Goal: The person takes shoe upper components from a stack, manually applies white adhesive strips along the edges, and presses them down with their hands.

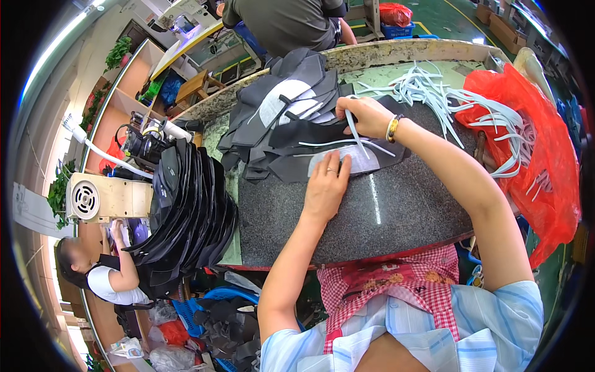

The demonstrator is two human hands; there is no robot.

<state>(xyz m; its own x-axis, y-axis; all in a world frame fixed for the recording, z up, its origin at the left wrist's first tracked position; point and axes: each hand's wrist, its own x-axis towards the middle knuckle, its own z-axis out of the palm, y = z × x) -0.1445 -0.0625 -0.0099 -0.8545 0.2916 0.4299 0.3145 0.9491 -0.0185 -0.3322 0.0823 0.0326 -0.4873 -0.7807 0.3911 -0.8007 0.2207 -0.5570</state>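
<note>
My left hand (328, 185) lies flat, fingers stretched, on a dark cut piece with a pale grey patch (365, 162). Above it, my right hand (370, 118) pinches a narrow pale blue strip (354, 129) whose lower end hangs down to that piece. Two more thin strips (322, 144) rest across the dark pieces between my hands. Just beyond is a loose pile of dark grey cut pieces (248, 127), some with light grey patches. A tangled bunch of pale strips (421, 87) lies to the right of my right hand.
The speckled dark slab (291, 235) forms the worktop. Red plastic (545, 186) with more strips drapes over its right edge. Stacked black pieces (192, 211) stand left, beside a cream machine housing (108, 197). A seated person (282, 25) is beyond the table; another person (118, 279) works at left.
</note>
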